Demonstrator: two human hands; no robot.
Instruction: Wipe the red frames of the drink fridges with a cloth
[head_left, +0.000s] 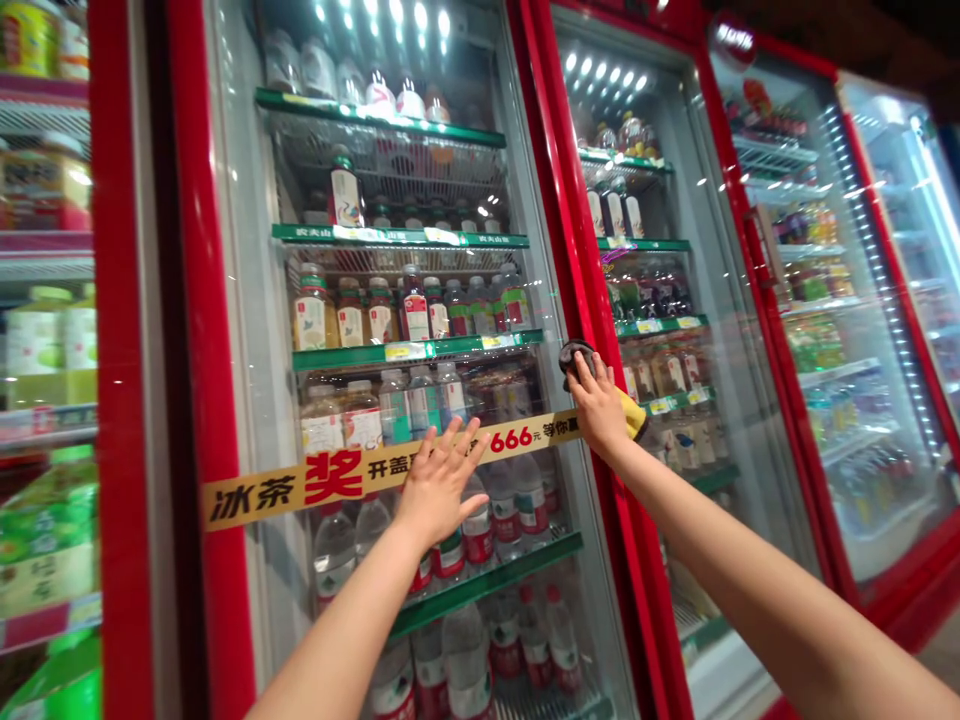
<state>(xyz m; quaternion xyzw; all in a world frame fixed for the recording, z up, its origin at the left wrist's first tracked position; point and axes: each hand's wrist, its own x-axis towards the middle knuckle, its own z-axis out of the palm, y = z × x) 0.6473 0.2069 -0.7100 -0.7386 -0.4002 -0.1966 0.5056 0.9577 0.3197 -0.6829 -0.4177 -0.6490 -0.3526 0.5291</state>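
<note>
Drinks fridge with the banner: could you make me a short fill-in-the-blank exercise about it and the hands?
The fridge frame is coloured ____.
The right hand covers part of a black and ____ cloth.
The number printed on the banner is ____.
Above the left hand, the shelf edges are ____.

Missing words: red; yellow; 666; green.

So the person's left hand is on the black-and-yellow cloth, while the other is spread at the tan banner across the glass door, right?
Not quite: the head view shows the right hand on the black-and-yellow cloth. The other is indeed spread at the tan banner across the glass door.
</note>
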